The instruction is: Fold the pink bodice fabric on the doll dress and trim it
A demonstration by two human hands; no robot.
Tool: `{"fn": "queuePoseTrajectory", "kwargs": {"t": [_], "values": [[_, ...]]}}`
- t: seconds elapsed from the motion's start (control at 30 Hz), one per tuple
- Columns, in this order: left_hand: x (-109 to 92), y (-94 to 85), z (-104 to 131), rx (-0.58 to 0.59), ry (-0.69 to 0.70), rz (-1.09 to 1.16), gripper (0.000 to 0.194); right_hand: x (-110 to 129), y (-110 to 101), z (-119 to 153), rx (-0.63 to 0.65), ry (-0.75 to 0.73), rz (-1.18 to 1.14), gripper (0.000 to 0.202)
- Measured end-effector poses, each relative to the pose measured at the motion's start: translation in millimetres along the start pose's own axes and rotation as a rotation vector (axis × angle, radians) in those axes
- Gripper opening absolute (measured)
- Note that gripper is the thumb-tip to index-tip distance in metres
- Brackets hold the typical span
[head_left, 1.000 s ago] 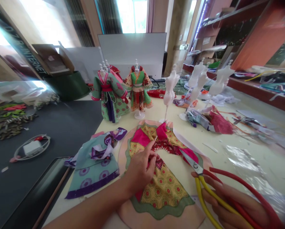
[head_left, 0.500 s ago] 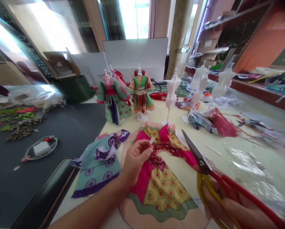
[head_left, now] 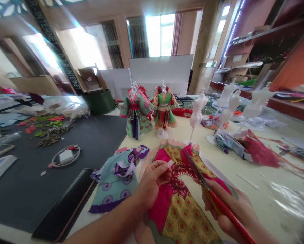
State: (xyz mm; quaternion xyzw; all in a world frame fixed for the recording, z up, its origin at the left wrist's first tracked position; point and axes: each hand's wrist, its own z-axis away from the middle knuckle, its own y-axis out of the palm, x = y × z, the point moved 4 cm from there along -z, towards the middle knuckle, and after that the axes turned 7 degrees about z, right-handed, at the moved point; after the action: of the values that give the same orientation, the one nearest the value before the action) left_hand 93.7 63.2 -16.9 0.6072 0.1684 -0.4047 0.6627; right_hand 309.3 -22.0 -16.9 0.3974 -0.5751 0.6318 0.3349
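Observation:
Between the thumb and fingers of my left hand is a small white strip, possibly tape or paper. My right hand is wrapped round the red and yellow handles of a pair of scissors, whose blades point up and left over the garment. Beneath both hands a round pink and gold patterned doll garment lies spread out, with a hole at its middle and a wavy green and peach border. A blue doll garment with purple trim lies left of my left hand.
Behind stand dressed doll mannequins and bare white ones. A black phone-like slab and a coiled white cable with a plug lie to the left. Fabric scraps and shiny plastic film are at the right.
The scissors have moved left and in over the garment, and their blades now look nearer together. My left hand keeps its pinch on the white strip. The camera view has shifted.

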Motion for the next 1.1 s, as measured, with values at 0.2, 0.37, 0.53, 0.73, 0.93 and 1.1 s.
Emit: {"fn": "queuePoseTrajectory", "kwargs": {"t": [0.2, 0.37, 0.53, 0.73, 0.93, 1.1], "values": [[1.5, -0.8, -1.9, 0.014, 0.006, 0.028, 0.020, 0.7, 1.4, -4.7, -0.044, -0.131, 0.450, 0.063], [1.5, 1.1, 0.2, 0.021, 0.003, 0.062, 0.021, 4.4, 7.4, -4.8, 0.009, -0.118, 0.623, 0.067], [0.8, 3.2, 2.0, 0.022, -0.005, 0.054, 0.022, 12.3, 11.4, -4.8, 0.002, -0.117, 0.664, 0.064], [2.0, 2.1, 2.3, -0.001, -0.012, 0.054, 0.024, 13.8, 12.4, -4.1, 0.005, -0.121, 0.642, 0.061], [2.9, 3.7, 4.5, 0.017, -0.016, 0.055, 0.024, 20.6, 15.0, -8.6, 0.042, -0.115, 0.657, 0.057], [5.9, 3.2, 4.0, 0.022, -0.026, 0.055, 0.021, 25.9, 18.7, -9.9, 0.062, -0.095, 0.592, 0.058]]}}
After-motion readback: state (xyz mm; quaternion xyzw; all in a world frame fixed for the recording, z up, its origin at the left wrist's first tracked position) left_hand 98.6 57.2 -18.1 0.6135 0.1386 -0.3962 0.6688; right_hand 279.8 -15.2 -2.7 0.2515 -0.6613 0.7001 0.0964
